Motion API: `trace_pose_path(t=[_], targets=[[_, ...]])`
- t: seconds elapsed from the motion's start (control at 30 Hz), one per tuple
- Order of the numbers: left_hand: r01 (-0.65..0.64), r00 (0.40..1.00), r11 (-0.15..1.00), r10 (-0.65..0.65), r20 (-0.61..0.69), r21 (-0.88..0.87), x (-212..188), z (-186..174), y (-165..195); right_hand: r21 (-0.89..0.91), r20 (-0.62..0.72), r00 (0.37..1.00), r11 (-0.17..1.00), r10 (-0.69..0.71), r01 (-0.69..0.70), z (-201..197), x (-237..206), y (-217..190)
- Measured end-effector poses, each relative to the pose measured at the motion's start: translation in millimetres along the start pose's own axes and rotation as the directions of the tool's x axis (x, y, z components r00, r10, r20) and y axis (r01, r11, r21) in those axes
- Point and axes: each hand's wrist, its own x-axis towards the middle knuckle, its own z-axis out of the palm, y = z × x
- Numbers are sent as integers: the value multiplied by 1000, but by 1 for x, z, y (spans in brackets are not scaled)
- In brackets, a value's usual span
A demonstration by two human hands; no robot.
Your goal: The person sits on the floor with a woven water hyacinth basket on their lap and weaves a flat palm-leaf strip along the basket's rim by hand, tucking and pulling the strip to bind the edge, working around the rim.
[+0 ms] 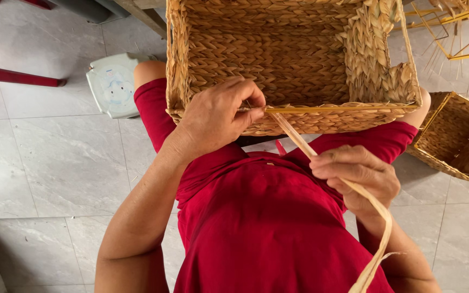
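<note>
The woven rectangular basket (294,59) rests on the person's lap; the left hand (218,116) pinches its near rim, while the right hand (354,176) grips a flat straw strip (299,142) running to that rim

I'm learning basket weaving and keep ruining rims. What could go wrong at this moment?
The strand runs taut from the left hand at the basket rim to the right hand; a hard pull might snap or split it. The left fingertips pinch right at the rim, so a slip could loosen the wrap. The basket rests on the knees and might tip.
</note>
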Motion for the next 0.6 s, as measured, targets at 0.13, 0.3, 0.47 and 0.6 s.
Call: trace_pose_path(t=[0.13, 0.3, 0.47, 0.6], targets=[[-97, 994, 995, 96, -58, -13, -7, 2, -2, 92, 70, 996, 995, -55, 49, 9, -10, -1], [-155, 978, 988, 153, -140, -4, -10, 10, 1, 54, 197, 971, 990, -135, 127, 33, 9, -20], [-186, 969, 974, 204, -137, 133, -6, 13, -1, 51, 341, 939, 998, -37, 21, 28, 48, -37], [-136, 987, 985, 144, -73, 107, 0, 12, -3, 103, 2, 990, 985, -140, 139, 19, 102, -9]])
